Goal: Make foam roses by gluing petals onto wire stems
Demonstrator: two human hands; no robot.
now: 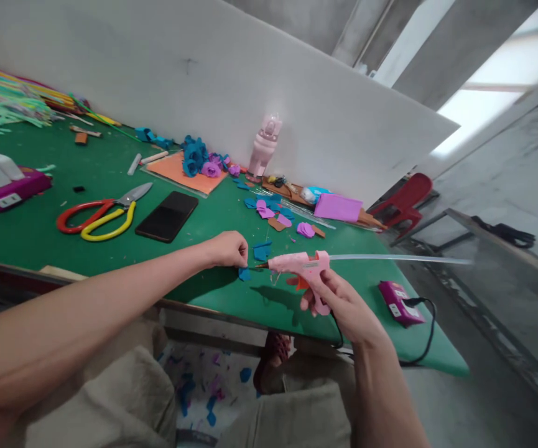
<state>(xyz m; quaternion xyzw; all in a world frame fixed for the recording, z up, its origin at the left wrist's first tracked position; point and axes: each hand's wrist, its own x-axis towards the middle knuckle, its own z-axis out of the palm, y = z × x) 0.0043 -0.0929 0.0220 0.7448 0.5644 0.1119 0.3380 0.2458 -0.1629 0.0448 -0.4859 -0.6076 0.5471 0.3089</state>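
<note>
My right hand [336,298] is wrapped round the handle of a pink hot glue gun [299,266], whose nozzle points left. A long clear glue stick [399,258] sticks out of its back end. My left hand [229,250] is closed in a pinch near the table's front edge. Just under its fingertips shows a small blue paper piece [244,274], and the nozzle tip is close beside it. What the left fingers grip is mostly hidden. Another blue paper piece [262,251] lies right behind the nozzle.
On the green table [222,218] lie scissors [105,214], a black phone [167,216], paper flowers [194,155], cut petals [273,208] and a pink bottle [265,149]. A purple power socket [400,303] with a cord sits at right, another socket block [10,186] at left.
</note>
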